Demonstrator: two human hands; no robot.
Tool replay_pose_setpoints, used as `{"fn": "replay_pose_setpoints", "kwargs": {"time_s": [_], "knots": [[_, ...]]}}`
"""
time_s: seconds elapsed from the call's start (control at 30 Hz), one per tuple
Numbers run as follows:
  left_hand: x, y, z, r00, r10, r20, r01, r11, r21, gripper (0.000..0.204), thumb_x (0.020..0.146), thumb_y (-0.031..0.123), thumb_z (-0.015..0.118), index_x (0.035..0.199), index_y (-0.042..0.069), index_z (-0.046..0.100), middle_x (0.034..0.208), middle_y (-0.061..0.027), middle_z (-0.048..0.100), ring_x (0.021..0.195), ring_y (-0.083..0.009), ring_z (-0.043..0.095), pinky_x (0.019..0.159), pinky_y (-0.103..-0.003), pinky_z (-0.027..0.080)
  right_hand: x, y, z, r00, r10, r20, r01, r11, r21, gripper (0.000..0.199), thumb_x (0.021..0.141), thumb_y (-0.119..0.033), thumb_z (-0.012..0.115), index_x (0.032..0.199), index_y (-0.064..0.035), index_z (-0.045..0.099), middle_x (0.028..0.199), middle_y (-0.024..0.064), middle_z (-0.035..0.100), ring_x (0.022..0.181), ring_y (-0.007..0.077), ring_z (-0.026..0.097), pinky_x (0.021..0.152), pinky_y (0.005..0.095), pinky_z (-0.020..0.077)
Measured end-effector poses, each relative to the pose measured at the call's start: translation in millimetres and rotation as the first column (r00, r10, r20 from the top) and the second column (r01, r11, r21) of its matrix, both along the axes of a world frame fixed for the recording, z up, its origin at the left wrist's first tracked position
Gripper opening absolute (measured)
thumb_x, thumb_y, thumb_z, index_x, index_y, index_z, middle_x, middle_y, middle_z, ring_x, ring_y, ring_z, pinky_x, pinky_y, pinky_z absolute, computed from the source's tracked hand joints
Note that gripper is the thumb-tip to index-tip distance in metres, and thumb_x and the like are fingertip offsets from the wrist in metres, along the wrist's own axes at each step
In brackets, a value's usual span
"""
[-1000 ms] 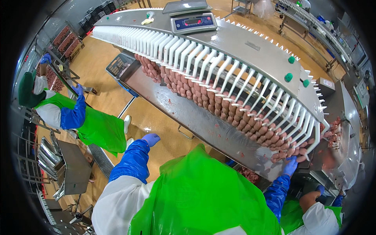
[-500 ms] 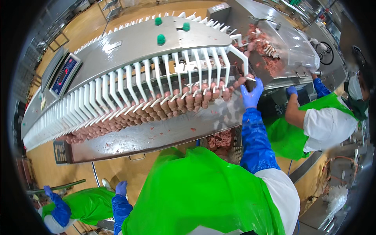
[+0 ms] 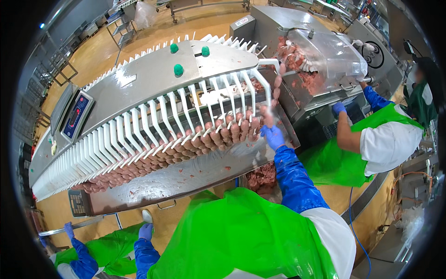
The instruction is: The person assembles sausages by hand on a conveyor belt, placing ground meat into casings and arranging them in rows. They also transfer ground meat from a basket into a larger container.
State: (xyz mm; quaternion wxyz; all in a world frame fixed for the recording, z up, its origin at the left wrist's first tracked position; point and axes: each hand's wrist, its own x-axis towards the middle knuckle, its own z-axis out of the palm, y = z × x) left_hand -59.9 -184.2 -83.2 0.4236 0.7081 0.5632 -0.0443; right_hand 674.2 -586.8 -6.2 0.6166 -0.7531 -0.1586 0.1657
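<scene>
Floor (image 3: 190,35): shines tan, bears metal tables toward the far side.
Hook conveyor (image 3: 153,88): slants from near left to far right, steel on top, with green knobs (image 3: 178,69) toward the right and a digital scale (image 3: 78,116) at the left.
White hooks (image 3: 153,121): line both long edges of the conveyor.
Sausage loops (image 3: 216,137): hang close together from the near-side hooks.
Sausage strand (image 3: 277,83): drops past the rightmost hook, near the meat machine, toward the right hand.
Right hand (image 3: 274,136): wears a purple glove, reaches fingertips up to the strand's blurred lower links; cannot tell whether grasping or merely touching.
Left hand (image 3: 145,231): hangs at near left, also gloved, released, fingers loosely together, apart from the tray.
Steel tray (image 3: 153,186): lies below the loops, dotted with scraps, beside a dark crate (image 3: 77,203) at the left.
Chopped meat (image 3: 261,179): heaped near the tray's right end.
Meat machine (image 3: 341,53): stands at far right, partly under a clear cover.
Co-worker at right (image 3: 327,156): leans toward the machine, green-aproned.
Co-worker at near left (image 3: 83,255): stands beside a metal bar (image 3: 88,224).
</scene>
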Motion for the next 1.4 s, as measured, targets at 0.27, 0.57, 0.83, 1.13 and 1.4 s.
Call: {"fn": "replay_pose_setpoints", "kwargs": {"time_s": [0.27, 0.57, 0.83, 1.13, 1.4], "knots": [[41.3, 28.2, 3.3, 0.995, -0.056, 0.085, 0.055, 0.998, 0.015, 0.038, 0.089, 0.029, 0.062, 0.110, -0.001, 0.070, 0.106, -0.0173, 0.072, 0.101, -0.0269, 0.068, 0.091, -0.036, 0.050, -23.7, 5.0, 39.1, 0.926, 0.025, 0.378, -0.026, 1.000, -0.003, 0.017, 0.088, -0.014, 0.068, 0.102, -0.0036, 0.066, 0.098, 0.0084, 0.065, 0.092, 0.0222, 0.062, 0.080, 0.0363, 0.0491], [88.3, 13.5, 48.3, 0.991, -0.137, 0.012, 0.137, 0.991, -0.014, 0.037, 0.089, 0.028, 0.064, 0.111, -0.001, 0.070, 0.106, -0.0163, 0.072, 0.100, -0.0239, 0.067, 0.090, -0.034, 0.050, 86.8, -14.8, 120.6, 0.863, -0.085, 0.497, 0.158, 0.982, -0.107, 0.050, 0.081, -0.012, 0.072, 0.126, 0.0010, 0.054, 0.115, 0.0124, 0.061, 0.107, 0.0180, 0.059, 0.094, 0.0327, 0.0481], [52.6, -0.9, 21.1, 0.998, -0.064, 0.029, 0.066, 0.997, -0.045, 0.034, 0.089, 0.026, 0.064, 0.108, -0.001, 0.071, 0.104, -0.0153, 0.072, 0.097, -0.0229, 0.067, 0.090, -0.033, 0.050, 57.9, -17.9, 8.1, 0.979, 0.006, 0.203, -0.004, 1.000, -0.007, 0.016, 0.096, -0.018, 0.059, 0.104, -0.0052, 0.065, 0.100, 0.0071, 0.065, 0.088, 0.0138, 0.059, 0.082, 0.0312, 0.0489], [218.6, -51.8, 144.0, 0.875, -0.451, 0.176, 0.439, 0.892, 0.106, 0.038, 0.097, 0.028, 0.055, 0.121, 0.000, 0.064, 0.119, -0.0186, 0.066, 0.116, -0.0323, 0.060, 0.101, -0.040, 0.045, 9.9, -12.2, 129.2, 0.983, 0.123, -0.138, -0.107, 0.987, 0.122, 0.028, 0.096, -0.023, 0.057, 0.075, -0.0027, 0.060, 0.068, 0.0005, 0.057, 0.061, 0.0093, 0.052, 0.057, 0.0272, 0.0436], [470.4, -171.0, 294.9, 0.113, -0.626, 0.772, 0.732, 0.578, 0.361, 0.065, 0.094, 0.035, 0.062, 0.145, 0.001, 0.041, 0.144, -0.0210, 0.048, 0.132, -0.0288, 0.048, 0.110, -0.041, 0.038, -115.0, 51.7, 262.8, 0.370, 0.888, 0.273, -0.811, 0.452, -0.372, 0.022, 0.090, -0.016, 0.053, 0.091, 0.0016, 0.066, 0.071, 0.0131, 0.060, 0.067, 0.0281, 0.061, 0.062, 0.0391, 0.0472]]}}
